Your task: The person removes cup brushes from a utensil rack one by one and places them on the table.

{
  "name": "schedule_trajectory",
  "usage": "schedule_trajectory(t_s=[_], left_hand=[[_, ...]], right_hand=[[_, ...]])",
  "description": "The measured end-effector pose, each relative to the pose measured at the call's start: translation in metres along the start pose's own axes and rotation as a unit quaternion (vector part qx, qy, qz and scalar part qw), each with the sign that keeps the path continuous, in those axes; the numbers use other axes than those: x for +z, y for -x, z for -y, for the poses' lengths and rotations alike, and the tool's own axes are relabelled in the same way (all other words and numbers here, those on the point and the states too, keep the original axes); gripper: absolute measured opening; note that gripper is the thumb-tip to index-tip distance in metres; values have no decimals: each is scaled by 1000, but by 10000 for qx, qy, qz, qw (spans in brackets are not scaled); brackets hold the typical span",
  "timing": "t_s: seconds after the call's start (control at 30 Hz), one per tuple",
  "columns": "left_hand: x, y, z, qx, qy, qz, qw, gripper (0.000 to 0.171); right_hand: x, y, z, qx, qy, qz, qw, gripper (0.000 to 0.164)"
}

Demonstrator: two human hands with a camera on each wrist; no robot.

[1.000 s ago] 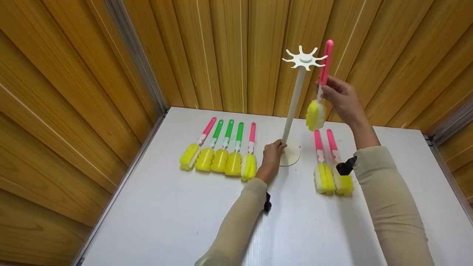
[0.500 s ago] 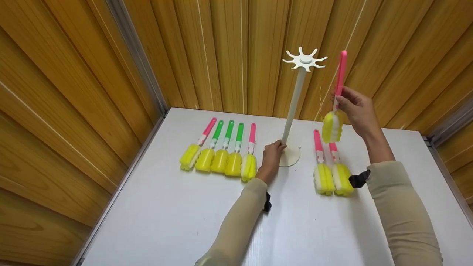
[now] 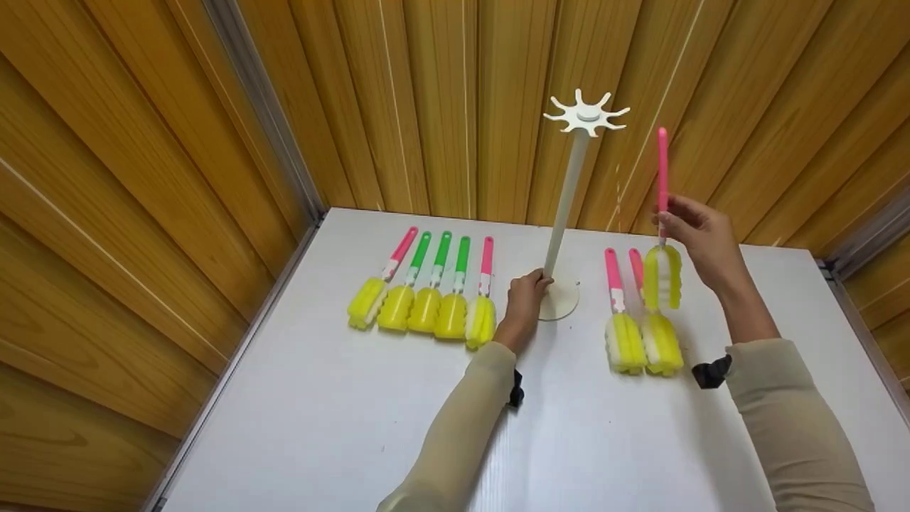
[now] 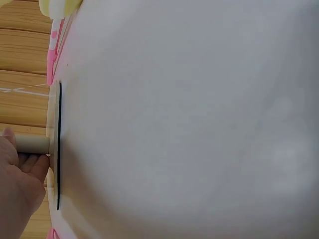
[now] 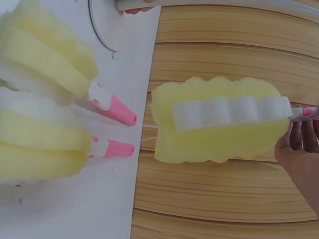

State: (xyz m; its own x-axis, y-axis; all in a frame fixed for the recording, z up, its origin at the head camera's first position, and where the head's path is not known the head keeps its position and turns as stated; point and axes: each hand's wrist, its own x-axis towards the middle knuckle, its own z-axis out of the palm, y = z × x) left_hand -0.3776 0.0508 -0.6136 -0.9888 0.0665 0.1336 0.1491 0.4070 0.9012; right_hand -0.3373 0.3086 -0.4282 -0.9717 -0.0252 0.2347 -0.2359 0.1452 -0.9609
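In the head view, my left hand (image 3: 525, 304) grips the foot of a white rack's pole (image 3: 567, 203), just above its round base (image 3: 560, 300). Prongs radiate from the rack's top (image 3: 587, 114), and nothing hangs on them. To the right of the pole, my right hand (image 3: 704, 238) pinches a sponge bottle brush (image 3: 662, 277) at the lower part of its pink handle. The brush is upright in the air, sponge end down, apart from the rack. In the right wrist view its yellow-and-white sponge (image 5: 214, 137) shows whole; part of the handle is out of frame.
Two pink-handled brushes (image 3: 625, 345) lie right of the rack, the farther one partly behind the held brush. Left of it is a row of brushes with green (image 3: 439, 249) and pink handles. A wood-patterned wall (image 3: 441, 107) rises behind the white table (image 3: 298, 427).
My right hand has carried the brush away from the rack's prongs, to the right and then down, and the brush has turned a little. My left hand keeps its place on the pole.
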Motion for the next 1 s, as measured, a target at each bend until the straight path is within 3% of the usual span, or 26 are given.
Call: schedule_trajectory(t_s=[0.33, 0.67, 1.0], left_hand=[[0, 1, -1, 60, 131, 93, 9999, 17], [1, 1, 0, 75, -41, 49, 10000, 17], [3, -1, -1, 114, -426, -148, 9989, 19]], right_hand=[[-17, 10, -20, 333, 1137, -341, 9924, 50], [-32, 23, -31, 804, 1395, -545, 9855, 57], [-46, 32, -45, 1269, 2041, -707, 9681, 60]])
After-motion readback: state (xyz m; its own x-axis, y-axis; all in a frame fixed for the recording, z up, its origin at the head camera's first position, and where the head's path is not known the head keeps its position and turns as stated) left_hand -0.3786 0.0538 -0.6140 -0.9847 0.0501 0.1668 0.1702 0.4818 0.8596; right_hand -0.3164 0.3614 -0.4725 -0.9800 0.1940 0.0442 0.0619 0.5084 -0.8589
